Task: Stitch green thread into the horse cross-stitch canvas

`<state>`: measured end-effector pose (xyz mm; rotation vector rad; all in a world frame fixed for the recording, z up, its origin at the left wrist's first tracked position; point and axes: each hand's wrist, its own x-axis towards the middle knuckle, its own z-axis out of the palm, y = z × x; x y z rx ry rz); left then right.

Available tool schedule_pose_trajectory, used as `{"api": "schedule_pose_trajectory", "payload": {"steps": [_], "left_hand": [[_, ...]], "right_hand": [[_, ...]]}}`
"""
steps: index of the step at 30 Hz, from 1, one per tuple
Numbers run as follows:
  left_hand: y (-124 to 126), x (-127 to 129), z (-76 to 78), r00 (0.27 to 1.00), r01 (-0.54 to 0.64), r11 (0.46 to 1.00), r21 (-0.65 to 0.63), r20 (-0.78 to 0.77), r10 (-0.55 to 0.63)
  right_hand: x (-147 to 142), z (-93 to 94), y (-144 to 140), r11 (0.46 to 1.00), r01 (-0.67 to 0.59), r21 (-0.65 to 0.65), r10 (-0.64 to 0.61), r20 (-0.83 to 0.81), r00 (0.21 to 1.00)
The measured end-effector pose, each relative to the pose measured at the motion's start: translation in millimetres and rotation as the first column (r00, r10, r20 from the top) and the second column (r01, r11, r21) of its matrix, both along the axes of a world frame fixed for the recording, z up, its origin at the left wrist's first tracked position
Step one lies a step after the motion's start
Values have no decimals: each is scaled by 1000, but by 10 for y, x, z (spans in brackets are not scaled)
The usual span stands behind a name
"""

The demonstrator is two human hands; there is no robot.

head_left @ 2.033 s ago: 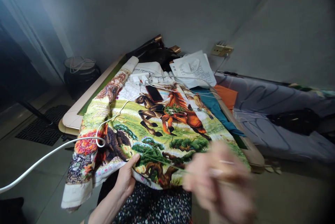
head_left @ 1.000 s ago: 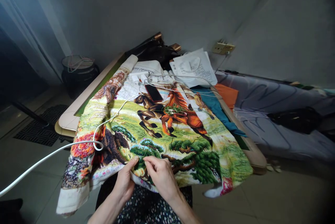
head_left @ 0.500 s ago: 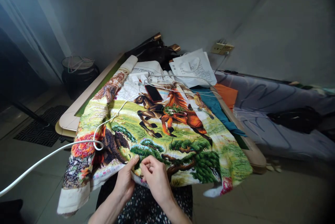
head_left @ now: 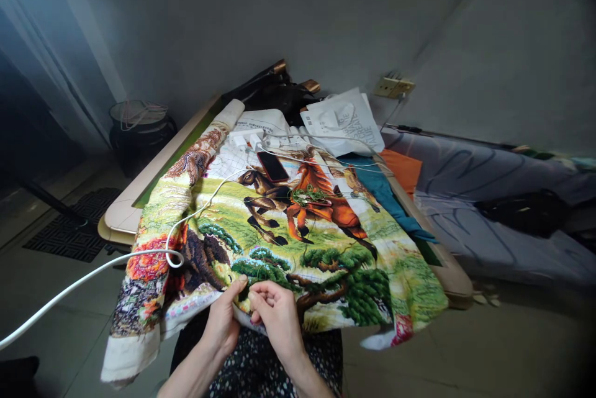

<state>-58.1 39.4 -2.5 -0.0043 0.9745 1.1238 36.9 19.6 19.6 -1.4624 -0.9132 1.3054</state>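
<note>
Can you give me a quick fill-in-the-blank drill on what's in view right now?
1. Both hands, left hand and right hand, pinch the near edge of the colourful embroidered ____ cloth.
2. The dark red phone lies ____ the cloth.
3. The looped white cable crosses the cloth's ____ side.

Missing words: horse; on; left

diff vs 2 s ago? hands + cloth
The right hand, raised and blurred to the right 2 s ago, came back down and left to the near edge of the embroidered cloth and now pinches it beside the left hand. The left hand kept its grip on that edge. Phone, white cable and table stayed put.
</note>
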Motion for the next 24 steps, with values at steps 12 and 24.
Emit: {"api": "schedule_pose_trajectory", "payload": {"steps": [12,24], "left_hand": [[0,4,18,1000,21,1000,3,3,-21],[38,-1,-62,997,-68,997,-25,-43,67]], "right_hand": [[-1,-3,26,999,7,-37,-9,-60,998],[-97,-174,-53,989,65,131,-95,235,967]]}}
